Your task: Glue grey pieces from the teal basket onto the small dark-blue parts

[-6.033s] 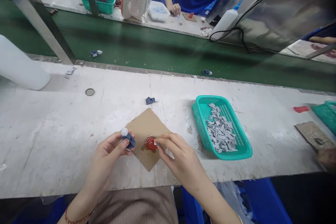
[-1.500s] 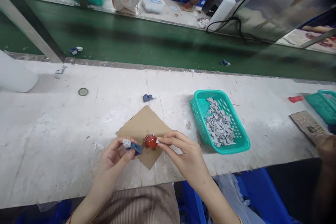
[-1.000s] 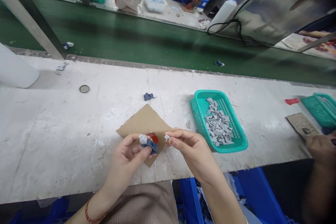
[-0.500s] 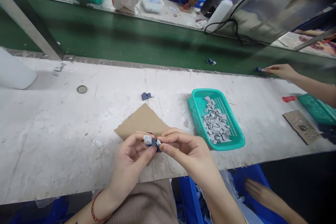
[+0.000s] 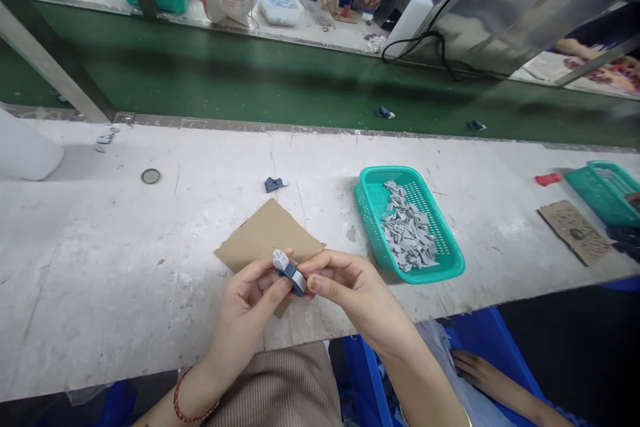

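Observation:
Above a piece of brown cardboard (image 5: 273,230), a small dark blue and light grey plastic part (image 5: 290,273) is pinched in my left hand (image 5: 250,300), between thumb and fingers. A pale grey knob sticks up at its left end, and a light grey strip lies along its right side. The thumb and fingertips of my right hand (image 5: 345,283) close on the strip's end of the same part. Beyond the cardboard lies another dark blue part (image 5: 274,185). To the right of my hands stands a green basket (image 5: 367,213) holding many small grey plastic pieces (image 5: 407,230).
A green conveyor belt (image 5: 225,80) runs behind the white table (image 5: 100,267), with several blue parts on it. A bottle cap (image 5: 151,176) lies at left. Right are a red piece (image 5: 549,179) and a second basket (image 5: 595,197). A co-worker's hand (image 5: 470,367) reaches into a blue crate (image 5: 505,347).
The part in my hands has turned, showing its grey strip more fully. A co-worker's hand at right has let go of a blue part on the belt and withdrawn. The belt parts shifted left.

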Tool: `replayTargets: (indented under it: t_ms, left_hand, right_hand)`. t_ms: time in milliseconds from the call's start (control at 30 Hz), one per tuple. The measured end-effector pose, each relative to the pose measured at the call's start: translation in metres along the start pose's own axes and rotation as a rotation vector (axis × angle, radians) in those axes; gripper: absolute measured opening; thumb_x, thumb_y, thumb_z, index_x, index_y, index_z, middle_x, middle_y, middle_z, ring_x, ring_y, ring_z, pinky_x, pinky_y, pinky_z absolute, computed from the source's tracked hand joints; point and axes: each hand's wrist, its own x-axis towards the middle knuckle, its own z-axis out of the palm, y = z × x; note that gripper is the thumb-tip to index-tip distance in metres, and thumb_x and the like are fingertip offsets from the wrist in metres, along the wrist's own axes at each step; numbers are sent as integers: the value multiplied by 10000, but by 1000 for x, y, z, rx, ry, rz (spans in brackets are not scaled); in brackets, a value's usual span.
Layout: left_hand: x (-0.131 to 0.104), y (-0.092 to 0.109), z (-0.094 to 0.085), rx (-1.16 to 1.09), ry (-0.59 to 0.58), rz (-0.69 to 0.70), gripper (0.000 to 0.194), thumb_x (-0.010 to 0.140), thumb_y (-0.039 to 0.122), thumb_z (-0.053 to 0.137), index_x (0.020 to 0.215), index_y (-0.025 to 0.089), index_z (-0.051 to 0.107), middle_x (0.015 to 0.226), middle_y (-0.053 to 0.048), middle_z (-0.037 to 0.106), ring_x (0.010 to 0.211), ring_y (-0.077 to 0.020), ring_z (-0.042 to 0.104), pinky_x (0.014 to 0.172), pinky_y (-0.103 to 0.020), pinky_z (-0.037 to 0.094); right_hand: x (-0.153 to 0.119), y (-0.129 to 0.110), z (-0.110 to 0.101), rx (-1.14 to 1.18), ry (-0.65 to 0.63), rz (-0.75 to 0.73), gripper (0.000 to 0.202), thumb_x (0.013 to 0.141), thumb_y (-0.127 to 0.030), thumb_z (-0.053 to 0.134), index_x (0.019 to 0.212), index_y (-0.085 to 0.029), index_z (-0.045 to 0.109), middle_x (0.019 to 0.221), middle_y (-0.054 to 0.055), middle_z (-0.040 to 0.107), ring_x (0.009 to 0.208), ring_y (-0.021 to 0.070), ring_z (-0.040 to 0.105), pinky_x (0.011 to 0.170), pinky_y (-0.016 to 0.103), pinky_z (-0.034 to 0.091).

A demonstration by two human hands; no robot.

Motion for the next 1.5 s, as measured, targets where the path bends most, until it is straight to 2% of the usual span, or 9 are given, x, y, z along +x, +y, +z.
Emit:
replayTargets:
  t_ms: [167, 367, 600, 700, 833, 1000, 1167, 1367, 1500]
  left_hand:
    - [4, 1, 4, -36, -15, 8, 391, 781, 265, 768, 1168, 268, 716, 1122, -64, 753, 1049, -230, 704, 918, -327, 570]
    - [13, -2, -6, 100, 61, -5, 445, 839, 327, 721, 1272, 262, 645, 1090, -59, 755, 1027, -204, 699, 880, -293, 565]
    - [27, 20, -38, 348, 257, 118, 514, 822, 404, 727, 1290, 222, 617, 1176, -85, 720, 1126, -243, 627, 831, -281, 529]
    - [47, 41, -47, 464, 249, 143, 551, 809, 435, 722, 1296, 213, 591, 1161, -96, 721, 1041, -241, 645, 812, -307, 519]
    - [97, 72, -60, 596, 238, 260, 469, 759, 433, 733, 1140, 205, 582, 1181, -105, 704, 994, -229, 651, 812, -310, 518]
    - [185, 107, -77, 1059, 446, 430, 423, 779, 419, 617, 1121, 176, 566, 1208, -112, 657, 779, -194, 685, 699, -306, 542]
    - [257, 127, -79, 1328, 450, 499, 348, 770, 327, 584, 1061, 151, 662, 1024, -123, 699, 851, -289, 673, 839, -427, 513]
    - [296, 128, -74, 1555, 345, 558, 356, 788, 276, 510, 1052, 119, 691, 1117, -197, 670, 1096, -389, 579, 959, -506, 440]
    - [304, 121, -55, 1659, 289, 649, 407, 821, 310, 497, 1129, 106, 665, 1273, -228, 583, 1280, -421, 415, 1081, -573, 293]
  right_hand:
    - [0, 12, 11, -51, 128, -167, 64, 775, -271, 781, 806, -222, 753, 923, 44, 742, 974, 202, 712, 847, 317, 581]
    - [-8, 11, 0, -243, 108, -304, 119, 889, -263, 655, 919, -244, 770, 942, 52, 747, 918, 191, 705, 835, 335, 578]
    - [-7, -8, -122, -995, 720, -382, 238, 930, -287, 523, 1019, -217, 732, 1023, 87, 727, 876, 242, 683, 739, 380, 562]
    - [10, -10, -172, -1316, 539, -330, 299, 927, -223, 457, 1074, -177, 713, 1071, 122, 718, 988, 290, 666, 835, 444, 547]
    - [31, -8, -197, -1465, 273, -343, 225, 882, -182, 527, 955, -180, 740, 1011, 113, 735, 979, 297, 666, 875, 445, 538]
    - [37, -9, -195, -1474, 284, -402, 182, 860, -132, 551, 789, -176, 713, 845, 103, 720, 850, 291, 670, 773, 433, 554]
    - [15, -12, -167, -1352, 444, -538, 184, 946, -173, 485, 895, -179, 661, 924, 98, 703, 867, 237, 672, 739, 351, 560]
    - [-22, 36, -95, -1060, 355, -836, 181, 952, -107, 474, 970, -208, 623, 976, 52, 734, 895, 157, 711, 790, 232, 570]
    - [-29, 74, -83, -1165, 355, -882, 270, 972, -83, 384, 995, -170, 639, 979, 87, 754, 871, 188, 732, 761, 272, 603]
